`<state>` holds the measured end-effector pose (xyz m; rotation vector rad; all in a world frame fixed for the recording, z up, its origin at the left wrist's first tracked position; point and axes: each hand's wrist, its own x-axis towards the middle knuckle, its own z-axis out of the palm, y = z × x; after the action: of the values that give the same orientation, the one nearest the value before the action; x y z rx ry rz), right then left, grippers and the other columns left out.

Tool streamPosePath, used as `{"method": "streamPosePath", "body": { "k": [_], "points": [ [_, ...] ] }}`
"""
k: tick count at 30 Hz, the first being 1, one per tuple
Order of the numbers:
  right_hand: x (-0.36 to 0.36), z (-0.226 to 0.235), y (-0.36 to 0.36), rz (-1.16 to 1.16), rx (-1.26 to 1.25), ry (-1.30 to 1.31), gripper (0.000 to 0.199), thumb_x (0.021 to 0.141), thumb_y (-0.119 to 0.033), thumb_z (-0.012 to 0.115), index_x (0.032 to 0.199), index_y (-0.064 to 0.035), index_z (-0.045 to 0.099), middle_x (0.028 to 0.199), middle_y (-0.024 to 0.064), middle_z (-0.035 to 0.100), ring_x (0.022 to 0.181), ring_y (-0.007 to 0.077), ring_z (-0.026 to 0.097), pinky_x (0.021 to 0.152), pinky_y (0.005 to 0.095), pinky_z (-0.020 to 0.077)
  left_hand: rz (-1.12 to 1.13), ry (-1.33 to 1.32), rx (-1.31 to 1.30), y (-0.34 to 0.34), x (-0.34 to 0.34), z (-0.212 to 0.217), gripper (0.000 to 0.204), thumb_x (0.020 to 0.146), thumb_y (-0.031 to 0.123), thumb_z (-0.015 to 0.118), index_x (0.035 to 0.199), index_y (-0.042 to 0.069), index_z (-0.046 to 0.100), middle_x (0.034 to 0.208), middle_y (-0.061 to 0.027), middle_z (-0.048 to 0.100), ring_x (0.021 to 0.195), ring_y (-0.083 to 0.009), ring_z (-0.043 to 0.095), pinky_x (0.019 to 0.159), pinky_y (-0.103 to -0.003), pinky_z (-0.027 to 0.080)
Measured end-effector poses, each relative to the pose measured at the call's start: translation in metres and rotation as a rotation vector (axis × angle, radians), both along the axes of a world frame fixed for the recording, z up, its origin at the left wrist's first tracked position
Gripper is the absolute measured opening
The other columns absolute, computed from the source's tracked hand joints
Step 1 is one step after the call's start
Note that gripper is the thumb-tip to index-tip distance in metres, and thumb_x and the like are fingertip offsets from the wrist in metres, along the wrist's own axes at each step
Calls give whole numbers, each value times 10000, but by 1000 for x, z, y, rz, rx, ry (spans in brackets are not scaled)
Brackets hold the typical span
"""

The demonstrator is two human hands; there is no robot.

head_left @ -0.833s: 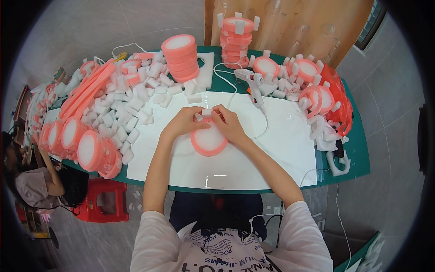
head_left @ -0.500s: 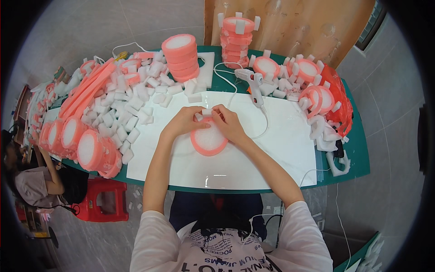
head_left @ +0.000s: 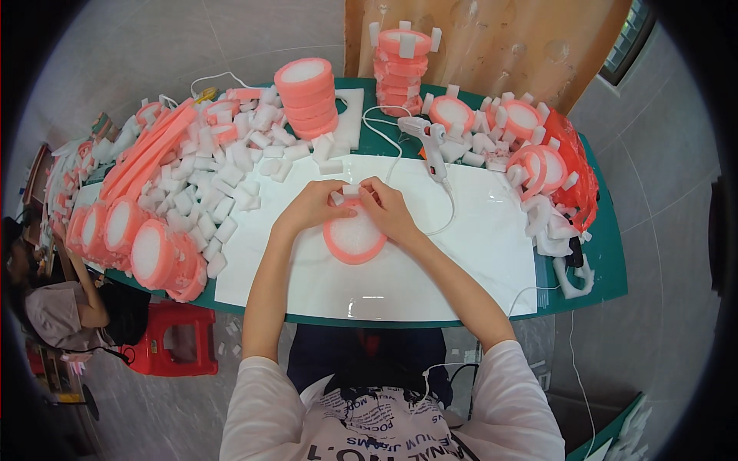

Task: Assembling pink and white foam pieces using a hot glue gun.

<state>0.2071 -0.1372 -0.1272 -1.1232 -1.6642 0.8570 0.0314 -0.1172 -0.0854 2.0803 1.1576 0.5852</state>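
Note:
A round foam disc with a pink rim and a white face lies on the white board in front of me. At its far edge a small white foam block stands between my fingertips. My left hand is closed on the block's left side, its thumb reaching over the disc's rim. From the other side my right hand pinches the block and touches the rim. Another bit of white foam shows by my left fingers. The undersides of the fingers are hidden.
A white glue gun with a trailing cord lies beyond my right hand. White foam blocks heap up at left beside pink strips. Stacked pink discs stand behind; a red plastic bag lies right. At far left, a person sits.
My hands, the block and the disc have stayed in place. Only the person at the far left has shifted an arm slightly.

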Motion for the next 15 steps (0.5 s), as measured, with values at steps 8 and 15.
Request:
{"method": "streamPosePath", "body": {
  "k": [8,15],
  "points": [
    [0,-1,0,-3,-2,7,174,848,-162,499,918,-3,509,754,128,581,619,199,544,583,291,432,-8,-4,9,1,0,-2,471,627,224,737,1011,-2,586,804,-121,603,618,-170,526,587,-276,438],
    [0,-2,1,1,9,4,175,847,-164,500,915,-4,509,754,128,582,611,199,543,579,293,431,-9,-15,9,2,-1,-5,472,629,204,740,1021,-6,581,766,-102,589,619,-146,504,583,-263,424]
  ]
}}
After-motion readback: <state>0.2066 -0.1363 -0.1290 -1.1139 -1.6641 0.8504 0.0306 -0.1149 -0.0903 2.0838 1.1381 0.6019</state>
